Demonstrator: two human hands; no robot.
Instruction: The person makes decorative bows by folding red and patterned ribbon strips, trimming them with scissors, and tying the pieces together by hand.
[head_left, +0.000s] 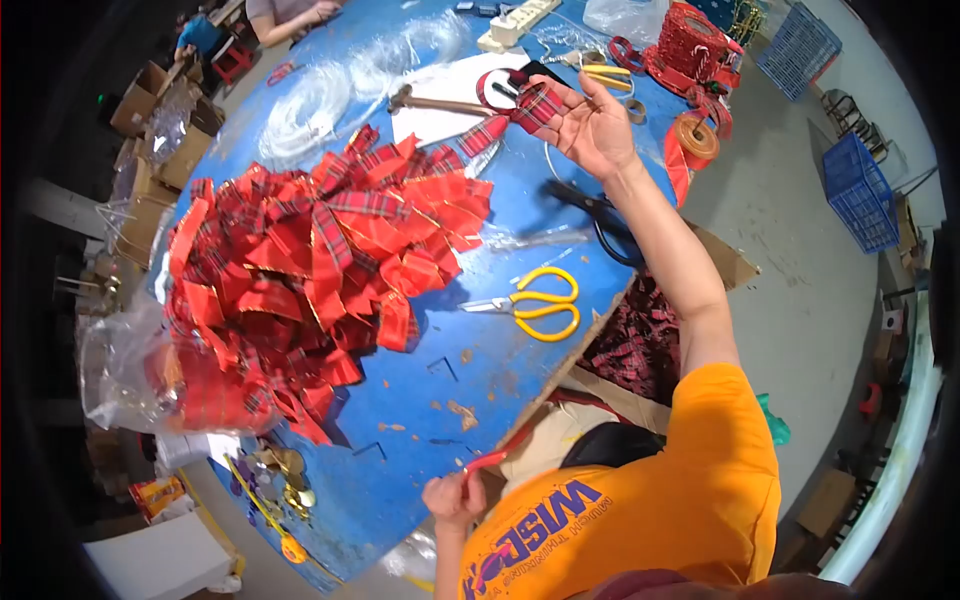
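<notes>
My right hand [585, 125] reaches over the far side of the table, palm up, with a red plaid ribbon [537, 106] at its fingers. Part of the fingers is hidden behind the ribbon. Close by lie a brown wooden-looking rod [445, 104] and a white sheet [430, 125]. Down at the near table edge my left hand [455, 497] is closed around a strip of red ribbon [487, 460], which runs along my lap. A large heap of red and plaid ribbon pieces [300, 260] covers the middle of the table.
Yellow-handled scissors [545, 305] and black-handled scissors [612, 230] lie on the blue table [420, 480]. Ribbon rolls [690, 45], a power strip [520, 22] and clear plastic coils [305, 110] stand farther back. A person's arm [290, 25] rests at the far edge. Blue crates [860, 190] sit right.
</notes>
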